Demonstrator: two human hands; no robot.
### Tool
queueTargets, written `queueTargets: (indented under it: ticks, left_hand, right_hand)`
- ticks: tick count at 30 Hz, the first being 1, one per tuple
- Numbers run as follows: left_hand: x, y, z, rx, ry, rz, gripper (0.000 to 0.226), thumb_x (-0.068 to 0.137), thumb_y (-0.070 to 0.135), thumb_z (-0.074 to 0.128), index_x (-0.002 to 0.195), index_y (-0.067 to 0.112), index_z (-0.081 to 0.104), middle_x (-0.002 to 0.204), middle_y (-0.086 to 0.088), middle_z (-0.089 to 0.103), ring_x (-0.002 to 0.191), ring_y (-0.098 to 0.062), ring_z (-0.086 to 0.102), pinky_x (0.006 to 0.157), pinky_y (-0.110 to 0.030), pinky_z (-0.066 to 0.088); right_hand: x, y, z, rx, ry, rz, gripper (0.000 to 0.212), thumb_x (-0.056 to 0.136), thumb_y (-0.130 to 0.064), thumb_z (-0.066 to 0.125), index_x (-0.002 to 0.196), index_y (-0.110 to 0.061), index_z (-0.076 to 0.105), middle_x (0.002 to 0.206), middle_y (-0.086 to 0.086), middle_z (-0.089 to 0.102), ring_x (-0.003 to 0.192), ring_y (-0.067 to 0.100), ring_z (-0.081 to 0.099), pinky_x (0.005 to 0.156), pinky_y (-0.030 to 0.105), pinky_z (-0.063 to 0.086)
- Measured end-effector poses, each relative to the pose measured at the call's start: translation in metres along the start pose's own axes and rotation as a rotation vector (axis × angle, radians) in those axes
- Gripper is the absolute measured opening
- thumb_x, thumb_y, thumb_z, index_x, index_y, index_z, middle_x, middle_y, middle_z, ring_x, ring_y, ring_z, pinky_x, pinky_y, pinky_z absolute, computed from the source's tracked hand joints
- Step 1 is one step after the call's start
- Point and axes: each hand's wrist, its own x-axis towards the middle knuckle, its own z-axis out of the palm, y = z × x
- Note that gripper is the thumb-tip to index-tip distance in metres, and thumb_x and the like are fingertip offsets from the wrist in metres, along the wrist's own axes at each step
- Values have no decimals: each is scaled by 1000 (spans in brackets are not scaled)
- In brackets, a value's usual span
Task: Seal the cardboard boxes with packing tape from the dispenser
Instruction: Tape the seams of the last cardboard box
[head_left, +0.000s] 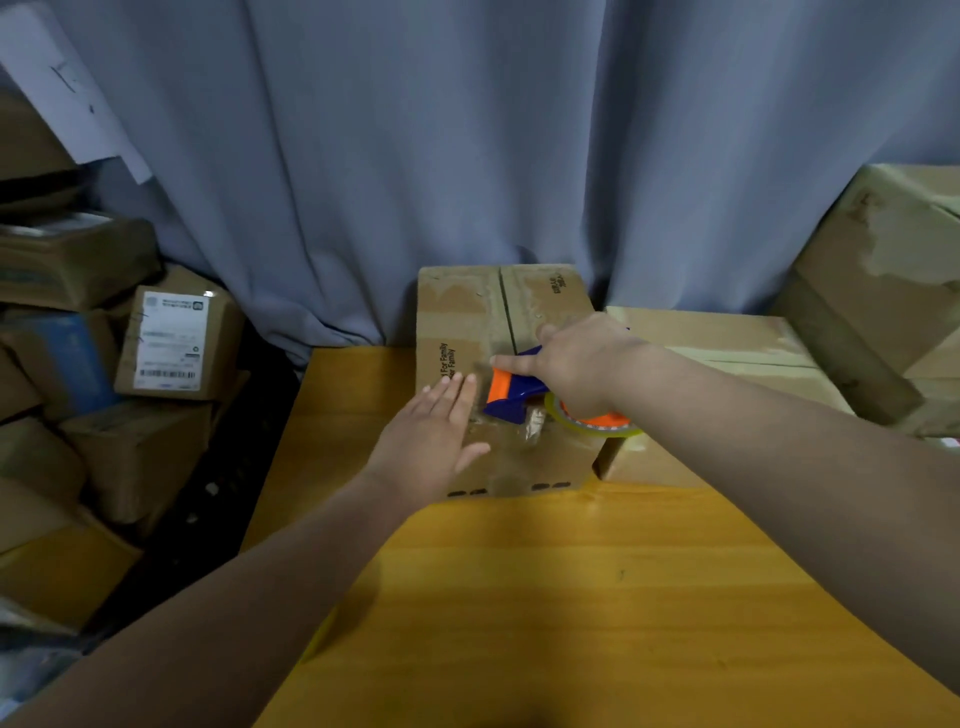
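item: cardboard box (460, 312), brown, printed lettering on its left flap. stands on the far edge of the yellow wooden table (571, 597), back against the grey-blue curtain (467, 130). flaps closed, dark centre seam showing along the far half of the top.

item: tape dispenser (511, 397), blue body with orange plate. lies on the box top over the seam, toward the near half. its clear tape roll (589, 425) on an orange hub sits at the box's near right edge, under the wrist.

item: right hand (576, 364). clamped round the dispenser from above, fingers curled on the handle, forefinger stretched forward along the top of the body.

item: left hand (431, 431). flat, palm down, fingers straight and close together, resting on the left flap just beside the dispenser; fingertips almost at the orange plate, contact with it not discernible.

item: second box (727, 353), low, touching the first box on its right side.

item: large box (883, 270), tilted, far right.

item: pile of boxes (78, 441) on the floor at left, one labelled box (176, 343) with a white shipping slip.
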Motion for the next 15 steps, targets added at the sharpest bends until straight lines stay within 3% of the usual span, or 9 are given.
queueTargets:
  ticks: [2,4,6,11,15]
  left_hand:
    - [3,12,1,-27,6,-101,75,98,54,27,152,9,0,160,-10,3,148,-20,3,118,-32,2]
    - [0,16,0,-40,-9,-145,76,98,54,29,152,11,-1,160,-8,1,148,-19,0,119,-32,1]
    - [-4,13,-2,-47,-39,-155,75,98,52,33,152,13,-2,161,-4,-1,148,-17,-1,118,-30,-1]
    - [-2,15,-8,-120,-28,-193,74,97,48,41,153,15,5,161,0,4,147,-14,3,117,-27,1]
    - [0,20,-9,-134,-32,-238,71,97,46,43,153,18,9,160,2,6,147,-13,4,118,-27,2]
  right_hand:
    - [-4,7,0,33,8,-49,78,93,-25,50,149,-48,1,131,7,41,80,21,47,55,30,34]
    - [-7,14,2,69,43,-95,73,92,-29,49,149,-49,7,126,5,43,71,17,37,50,28,28]
    - [-10,22,3,93,95,-134,71,92,-33,50,148,-50,10,122,5,45,79,18,39,51,28,28]
    - [-33,64,11,11,175,-150,67,92,-32,49,146,-53,16,125,4,44,112,28,50,72,32,36]
    - [-42,84,38,25,102,-114,67,94,-29,49,145,-56,15,124,3,44,110,26,50,71,33,35]
